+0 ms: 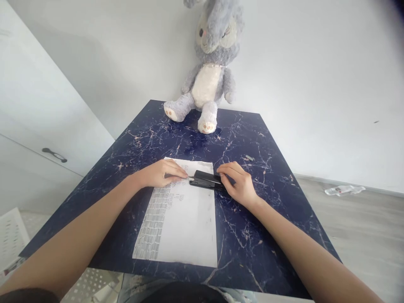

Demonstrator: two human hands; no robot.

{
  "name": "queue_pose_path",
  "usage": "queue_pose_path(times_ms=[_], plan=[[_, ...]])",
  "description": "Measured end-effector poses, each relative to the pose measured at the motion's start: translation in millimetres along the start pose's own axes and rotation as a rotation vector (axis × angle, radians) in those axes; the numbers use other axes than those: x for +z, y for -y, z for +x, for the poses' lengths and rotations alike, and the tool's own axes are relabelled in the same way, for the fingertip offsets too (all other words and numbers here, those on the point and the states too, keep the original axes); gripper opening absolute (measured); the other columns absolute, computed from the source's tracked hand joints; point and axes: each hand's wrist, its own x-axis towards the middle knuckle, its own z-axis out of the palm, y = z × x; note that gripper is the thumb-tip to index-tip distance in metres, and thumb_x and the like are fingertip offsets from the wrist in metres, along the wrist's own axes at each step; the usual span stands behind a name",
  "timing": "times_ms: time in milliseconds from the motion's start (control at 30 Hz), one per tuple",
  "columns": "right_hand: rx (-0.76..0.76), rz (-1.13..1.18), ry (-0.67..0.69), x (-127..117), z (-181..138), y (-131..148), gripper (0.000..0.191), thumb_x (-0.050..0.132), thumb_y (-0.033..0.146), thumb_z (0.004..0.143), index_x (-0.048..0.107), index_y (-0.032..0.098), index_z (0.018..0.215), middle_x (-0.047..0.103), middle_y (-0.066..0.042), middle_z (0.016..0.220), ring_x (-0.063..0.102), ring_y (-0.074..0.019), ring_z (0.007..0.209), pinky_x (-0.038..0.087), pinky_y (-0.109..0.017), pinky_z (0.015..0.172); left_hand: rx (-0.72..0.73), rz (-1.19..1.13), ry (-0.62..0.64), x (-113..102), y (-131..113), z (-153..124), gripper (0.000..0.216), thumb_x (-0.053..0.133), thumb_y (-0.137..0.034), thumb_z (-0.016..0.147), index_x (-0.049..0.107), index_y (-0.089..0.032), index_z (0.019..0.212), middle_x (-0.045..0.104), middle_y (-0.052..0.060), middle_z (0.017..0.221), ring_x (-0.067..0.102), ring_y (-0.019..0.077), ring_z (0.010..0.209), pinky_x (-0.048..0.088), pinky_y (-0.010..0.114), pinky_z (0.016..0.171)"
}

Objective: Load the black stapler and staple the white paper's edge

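Note:
A black stapler (205, 180) lies on a white printed sheet of paper (186, 223) on the dark blue marbled table (274, 198). My left hand (160, 174) rests on the paper with its fingers pinched together at the stapler's metal front end. My right hand (239, 182) is curled over the stapler's rear end, fingers on top of it.
A grey and white plush rabbit (208, 71) sits at the table's far edge against the white wall. A small metal bit (249, 158) lies on the table beyond my right hand. A white cabinet with a dark handle (54, 155) stands left. Litter (342, 190) lies on the floor at right.

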Motion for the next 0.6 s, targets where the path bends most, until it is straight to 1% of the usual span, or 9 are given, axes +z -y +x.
queue_pose_path(times_ms=[67, 133, 200, 233, 300, 400, 467, 533, 600], plan=[[0.014, 0.018, 0.007, -1, 0, 0, 0.017, 0.053, 0.017, 0.102, 0.068, 0.022, 0.108, 0.071, -0.008, 0.105, 0.066, -0.0251, 0.1, 0.055, -0.047, 0.092, -0.034, -0.081, 0.019, -5, 3, -2, 0.03, 0.063, -0.019, 0.099, 0.077, -0.03, 0.123, 0.078, 0.005, 0.119, 0.074, 0.0209, 0.11, 0.059, 0.036, 0.098], [0.012, 0.058, 0.067, 0, -1, 1, 0.017, 0.057, 0.023, 0.102, 0.066, 0.022, 0.116, 0.07, -0.01, 0.114, 0.065, -0.0267, 0.109, 0.054, -0.048, 0.097, -0.058, -0.122, -0.014, -5, 6, -1, 0.024, 0.063, -0.022, 0.099, 0.081, -0.028, 0.114, 0.08, 0.005, 0.112, 0.075, 0.0201, 0.104, 0.06, 0.034, 0.093], [0.009, 0.09, 0.178, 4, -2, 3, 0.029, 0.063, 0.028, 0.1, 0.061, 0.022, 0.128, 0.068, -0.012, 0.123, 0.064, -0.028, 0.114, 0.055, -0.048, 0.099, -0.082, -0.082, -0.081, 3, 6, 3, 0.018, 0.066, -0.025, 0.098, 0.082, -0.026, 0.105, 0.081, 0.004, 0.102, 0.075, 0.0197, 0.096, 0.06, 0.033, 0.089], [0.016, 0.095, 0.228, 6, -3, 5, 0.034, 0.065, 0.029, 0.099, 0.059, 0.022, 0.132, 0.067, -0.012, 0.123, 0.065, -0.0277, 0.113, 0.056, -0.047, 0.098, -0.099, -0.035, -0.112, 9, 4, 7, 0.015, 0.068, -0.028, 0.097, 0.082, -0.026, 0.101, 0.081, 0.003, 0.098, 0.074, 0.0197, 0.094, 0.059, 0.033, 0.089], [0.036, 0.098, 0.291, 10, -4, 7, 0.035, 0.064, 0.027, 0.1, 0.057, 0.023, 0.134, 0.069, -0.011, 0.119, 0.067, -0.0256, 0.107, 0.058, -0.044, 0.094, -0.134, 0.069, -0.154, 23, -3, 14, 0.011, 0.07, -0.03, 0.097, 0.079, -0.025, 0.1, 0.081, 0.001, 0.095, 0.072, 0.0197, 0.092, 0.056, 0.034, 0.088], [0.013, 0.126, 0.295, 14, -4, 8, 0.026, 0.063, 0.026, 0.101, 0.06, 0.023, 0.126, 0.071, -0.008, 0.11, 0.068, -0.0228, 0.098, 0.058, -0.041, 0.09, -0.12, 0.149, -0.197, 41, -16, 24, 0.011, 0.062, -0.024, 0.101, 0.073, -0.022, 0.1, 0.079, 0.001, 0.092, 0.07, 0.0176, 0.083, 0.053, 0.035, 0.088], [-0.013, 0.128, 0.274, 15, -3, 9, 0.025, 0.065, 0.028, 0.101, 0.061, 0.023, 0.125, 0.072, -0.008, 0.109, 0.068, -0.0225, 0.097, 0.058, -0.04, 0.089, -0.089, 0.158, -0.212, 46, -22, 28, 0.014, 0.057, -0.02, 0.102, 0.071, -0.02, 0.099, 0.078, 0.001, 0.09, 0.07, 0.0168, 0.079, 0.052, 0.036, 0.086], [-0.031, 0.079, 0.243, 16, -3, 10, 0.025, 0.066, 0.028, 0.1, 0.062, 0.023, 0.124, 0.073, -0.008, 0.109, 0.069, -0.0226, 0.095, 0.057, -0.041, 0.088, -0.078, 0.162, -0.214, 46, -22, 30, 0.013, 0.057, -0.021, 0.102, 0.07, -0.02, 0.101, 0.078, 0.003, 0.095, 0.07, 0.0188, 0.087, 0.052, 0.037, 0.088], [-0.043, -0.006, 0.179, 16, -4, 10, 0.024, 0.067, 0.029, 0.099, 0.064, 0.023, 0.122, 0.074, -0.008, 0.106, 0.07, -0.023, 0.092, 0.056, -0.042, 0.087, -0.099, 0.171, -0.231, 43, -20, 30, 0.012, 0.06, -0.026, 0.101, 0.07, -0.02, 0.107, 0.077, 0.005, 0.103, 0.07, 0.0216, 0.099, 0.052, 0.039, 0.093]])
